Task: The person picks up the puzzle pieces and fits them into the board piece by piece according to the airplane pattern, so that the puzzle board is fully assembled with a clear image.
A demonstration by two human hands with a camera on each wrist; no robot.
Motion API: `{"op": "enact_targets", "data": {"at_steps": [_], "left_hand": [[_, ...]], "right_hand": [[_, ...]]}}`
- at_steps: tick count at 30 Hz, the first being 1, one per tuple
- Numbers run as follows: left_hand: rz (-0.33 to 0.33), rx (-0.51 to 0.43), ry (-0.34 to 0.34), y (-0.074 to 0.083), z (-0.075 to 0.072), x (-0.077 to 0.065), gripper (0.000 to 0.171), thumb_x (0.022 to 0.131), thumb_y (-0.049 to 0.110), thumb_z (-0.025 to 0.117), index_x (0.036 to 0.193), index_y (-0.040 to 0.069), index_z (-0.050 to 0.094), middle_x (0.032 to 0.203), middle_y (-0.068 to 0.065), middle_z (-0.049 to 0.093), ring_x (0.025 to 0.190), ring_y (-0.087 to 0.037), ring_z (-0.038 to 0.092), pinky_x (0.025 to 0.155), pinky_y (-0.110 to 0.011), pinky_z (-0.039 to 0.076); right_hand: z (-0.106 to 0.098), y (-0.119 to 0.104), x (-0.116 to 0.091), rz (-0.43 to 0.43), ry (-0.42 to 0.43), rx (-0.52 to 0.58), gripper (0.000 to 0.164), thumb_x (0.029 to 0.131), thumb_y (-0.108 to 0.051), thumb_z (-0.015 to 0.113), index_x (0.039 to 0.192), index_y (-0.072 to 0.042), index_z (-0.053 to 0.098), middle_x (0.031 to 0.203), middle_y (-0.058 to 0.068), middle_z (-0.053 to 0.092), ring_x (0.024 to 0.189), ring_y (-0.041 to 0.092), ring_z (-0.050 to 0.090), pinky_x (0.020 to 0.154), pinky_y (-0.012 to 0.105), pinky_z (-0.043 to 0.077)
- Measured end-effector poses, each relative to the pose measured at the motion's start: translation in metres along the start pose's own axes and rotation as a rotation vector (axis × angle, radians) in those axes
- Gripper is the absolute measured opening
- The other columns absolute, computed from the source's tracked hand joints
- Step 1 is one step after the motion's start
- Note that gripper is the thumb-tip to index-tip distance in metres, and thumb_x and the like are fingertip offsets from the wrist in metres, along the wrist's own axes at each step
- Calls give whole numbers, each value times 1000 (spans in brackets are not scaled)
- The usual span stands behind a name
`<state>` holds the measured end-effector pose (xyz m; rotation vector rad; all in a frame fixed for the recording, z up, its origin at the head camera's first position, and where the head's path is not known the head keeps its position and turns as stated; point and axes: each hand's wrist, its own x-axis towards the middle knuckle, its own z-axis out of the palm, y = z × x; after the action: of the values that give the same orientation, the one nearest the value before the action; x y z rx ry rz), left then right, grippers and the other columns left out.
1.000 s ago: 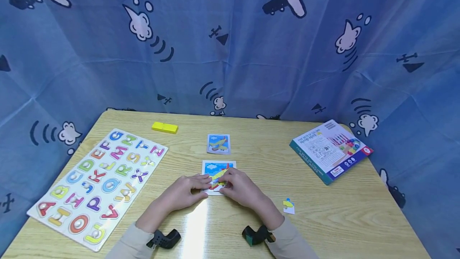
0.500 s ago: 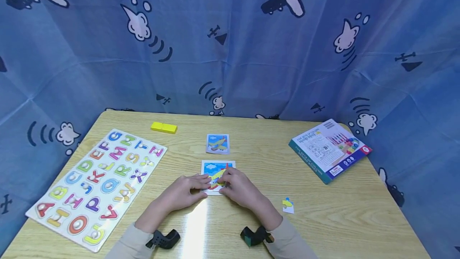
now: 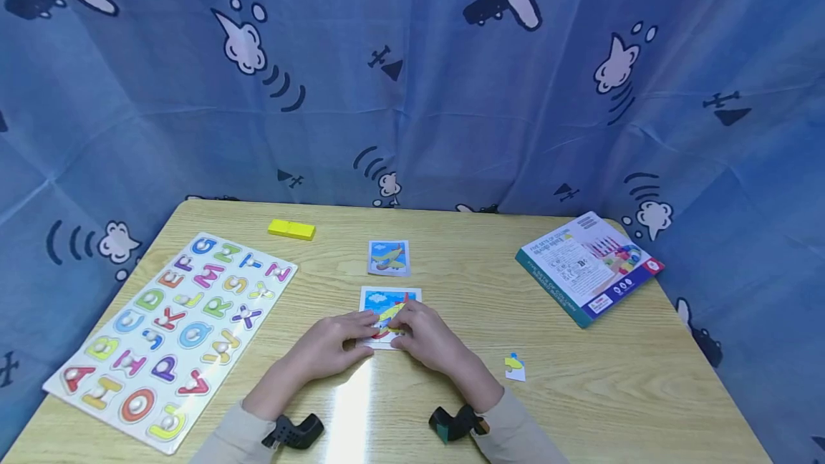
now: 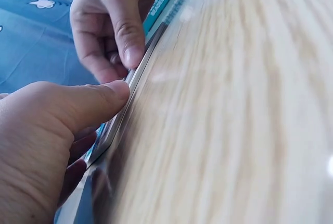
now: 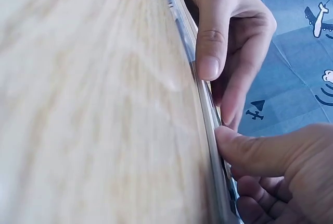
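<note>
A small jigsaw puzzle (image 3: pixel 382 300) of a yellow plane on blue sky, in a white-edged tray, lies flat on the table. My left hand (image 3: pixel 335 346) rests at its left side, fingers fairly straight on the tray and thumb by the near corner. At the lower right of the picture, my right hand (image 3: pixel 428 339) pinches a puzzle piece with bent fingers. That piece is mostly hidden under the fingers. Both thumbs touch the tray's edge in the left wrist view. Off to the right lies a loose puzzle piece (image 3: pixel 515 367), yellow, blue and white.
Behind the puzzle lies a matching picture card (image 3: pixel 389 258). A white alphabet board (image 3: pixel 174 335) with knobbed letters covers the left side. A yellow block (image 3: pixel 292 229) sits at the back left, and a boxed set (image 3: pixel 589 267) at the back right. A blue curtain (image 3: pixel 412 92) hangs behind.
The hands stay at the puzzle with only slight shifts of the right fingers. The whole head view drifts a little to the left.
</note>
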<state>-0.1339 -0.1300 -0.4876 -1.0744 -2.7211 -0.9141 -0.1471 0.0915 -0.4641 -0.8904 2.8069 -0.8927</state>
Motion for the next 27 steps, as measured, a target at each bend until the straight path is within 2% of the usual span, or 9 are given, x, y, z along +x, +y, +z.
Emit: {"op": "enact_targets", "data": {"at_steps": [8, 17, 20, 27], "left_hand": [[59, 33, -17, 6, 4, 6, 34, 88, 29, 67, 119, 14, 68, 134, 1, 58, 126, -20, 53, 102, -38, 47], [68, 33, -27, 7, 5, 8, 30, 89, 26, 66, 117, 13, 69, 132, -1, 59, 124, -21, 54, 105, -37, 45], [60, 13, -42, 8, 6, 8, 30, 91, 26, 64, 118, 13, 69, 132, -2, 59, 125, -20, 53, 106, -38, 44], [5, -26, -79, 8, 5, 8, 30, 92, 27, 62, 119, 14, 68, 134, 1, 57, 129, -17, 50, 110, -37, 38]], "right_hand": [[0, -1, 2, 8, -19, 15, 22, 80, -13, 76, 99, -6, 69, 91, 0, 59, 77, 9, 50, 67, 21, 45], [-11, 1, -2, 9, -42, 17, 29, 80, -16, 75, 107, -6, 67, 97, 2, 61, 82, 11, 52, 71, 23, 48], [-20, 4, -6, 52, -39, 48, 31, 80, -16, 75, 109, -6, 67, 96, 2, 60, 83, 12, 52, 72, 25, 48], [-36, 19, -25, 153, -28, 92, 38, 80, -14, 75, 116, -7, 64, 109, 1, 63, 103, 17, 59, 89, 39, 52]]}}
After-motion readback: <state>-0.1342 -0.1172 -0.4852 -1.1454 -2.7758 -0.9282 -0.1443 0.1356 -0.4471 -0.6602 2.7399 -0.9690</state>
